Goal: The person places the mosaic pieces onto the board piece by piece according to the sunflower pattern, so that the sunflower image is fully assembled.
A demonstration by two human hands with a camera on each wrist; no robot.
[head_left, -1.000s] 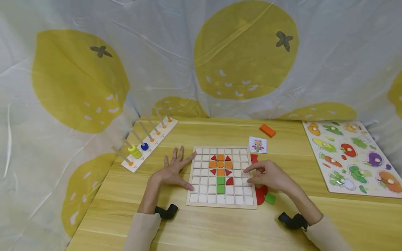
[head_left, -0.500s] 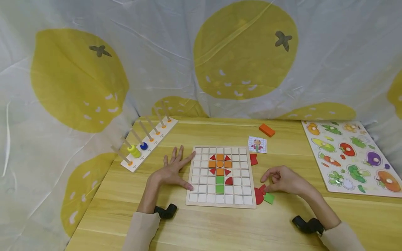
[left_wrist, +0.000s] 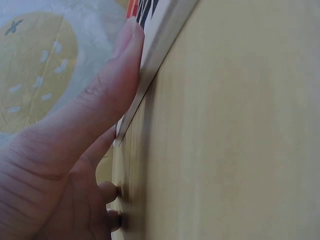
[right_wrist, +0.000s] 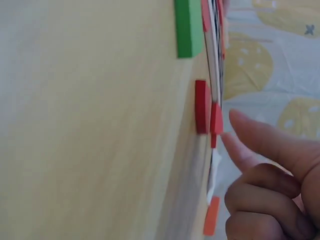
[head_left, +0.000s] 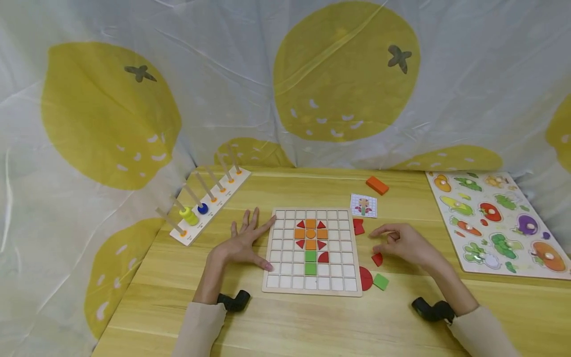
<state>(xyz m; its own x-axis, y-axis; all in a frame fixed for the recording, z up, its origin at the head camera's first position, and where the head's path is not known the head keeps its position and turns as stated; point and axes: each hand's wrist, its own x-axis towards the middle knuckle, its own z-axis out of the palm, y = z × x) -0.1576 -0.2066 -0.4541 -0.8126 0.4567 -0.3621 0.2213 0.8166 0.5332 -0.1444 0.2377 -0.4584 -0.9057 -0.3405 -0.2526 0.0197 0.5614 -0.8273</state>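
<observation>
A wooden grid board (head_left: 285, 282) lies flat, bearing a pattern of orange, red and green pieces, with a red quarter-circle (head_left: 323, 257) beside the green squares (head_left: 310, 263). My left hand (head_left: 241, 247) is spread at the board's left side, thumb and index finger touching its edge; in the left wrist view the thumb (left_wrist: 117, 75) rests on the rim. My right hand (head_left: 403, 243) hovers right of the board, thumb and index finger apart and nothing visible between them. Below the thumb lies a loose red piece (head_left: 377, 259). Its other fingers (right_wrist: 262, 202) are curled in.
Beside the board lie red rounded pieces (head_left: 366, 278), a green square (head_left: 380, 282) and more red pieces (head_left: 359, 226). A pattern card (head_left: 363, 206) and an orange block (head_left: 377, 185) are behind. A peg counting stand (head_left: 209, 206) stands left; a vegetable puzzle (head_left: 499, 223) lies right.
My right hand has drawn back rightward from above the board. The loose red piece has shifted away from the rounded red pieces. My left hand stays at the board's edge.
</observation>
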